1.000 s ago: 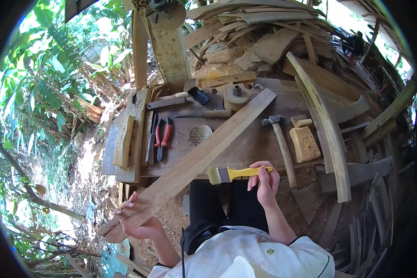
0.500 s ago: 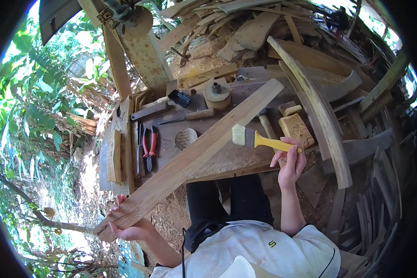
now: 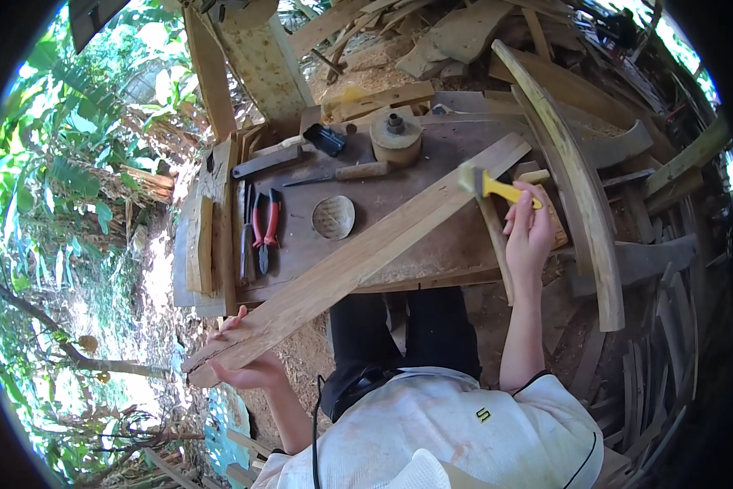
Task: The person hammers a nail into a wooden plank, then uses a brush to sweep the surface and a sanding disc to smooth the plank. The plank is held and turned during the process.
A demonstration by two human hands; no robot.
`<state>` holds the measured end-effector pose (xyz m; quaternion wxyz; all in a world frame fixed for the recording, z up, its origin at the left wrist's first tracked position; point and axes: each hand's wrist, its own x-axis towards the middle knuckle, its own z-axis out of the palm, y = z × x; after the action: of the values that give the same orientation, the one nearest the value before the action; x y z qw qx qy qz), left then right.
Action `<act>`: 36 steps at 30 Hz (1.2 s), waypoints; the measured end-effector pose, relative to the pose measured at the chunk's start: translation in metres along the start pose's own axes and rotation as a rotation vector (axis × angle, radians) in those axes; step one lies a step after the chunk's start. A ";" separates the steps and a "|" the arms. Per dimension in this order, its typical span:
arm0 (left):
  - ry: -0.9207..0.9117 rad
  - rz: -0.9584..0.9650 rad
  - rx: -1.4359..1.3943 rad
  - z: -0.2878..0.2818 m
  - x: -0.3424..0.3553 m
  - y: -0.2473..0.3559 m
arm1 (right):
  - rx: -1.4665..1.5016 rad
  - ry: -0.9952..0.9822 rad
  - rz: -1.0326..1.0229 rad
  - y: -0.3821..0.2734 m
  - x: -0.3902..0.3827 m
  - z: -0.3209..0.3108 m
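My left hand (image 3: 248,371) grips the lower left end of a long wooden plank (image 3: 342,269), which rises diagonally across the workbench (image 3: 383,204). My right hand (image 3: 529,228) holds a paintbrush (image 3: 505,191) with a yellow handle, its pale bristles over the plank's upper right part, close to the wood; whether they touch it I cannot tell. Beneath that hand lie a hammer's wooden handle (image 3: 499,253) and a wooden block (image 3: 557,224), both partly hidden. Red-handled pliers (image 3: 265,232), a file (image 3: 342,173), a round shallow dish (image 3: 334,218) and a cylindrical pot (image 3: 395,138) rest on the bench.
A long curved pale timber (image 3: 590,212) runs along the bench's right side. Offcuts (image 3: 456,37) are piled beyond it, and more scraps lie at right. A mounted post (image 3: 264,69) stands at the back. Plants (image 3: 81,187) and a branch are on the left.
The brush in my right hand has moved up and rightward, over the upper part of the plank. The plank, still in my left hand, has also shifted a little.
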<state>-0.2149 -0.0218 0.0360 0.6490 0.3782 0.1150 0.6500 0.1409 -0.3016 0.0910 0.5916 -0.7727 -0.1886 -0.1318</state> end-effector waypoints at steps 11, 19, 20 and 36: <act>0.069 -0.033 0.153 -0.005 0.004 -0.008 | 0.363 -0.728 -0.473 -0.081 -0.085 0.073; 0.050 -0.178 0.169 -0.012 -0.001 -0.002 | 0.187 -0.465 -0.434 -0.082 -0.081 0.081; 0.058 -0.213 0.159 -0.012 -0.004 -0.001 | 0.230 -0.537 -0.482 -0.091 -0.093 0.089; -0.108 -0.273 0.205 -0.003 -0.012 0.014 | 0.704 -1.047 -0.580 -0.139 -0.147 0.155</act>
<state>-0.2292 -0.0340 0.0383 0.6944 0.4576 0.1962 0.5195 -0.0555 -0.1401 0.1077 0.5789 -0.4151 -0.6798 0.1746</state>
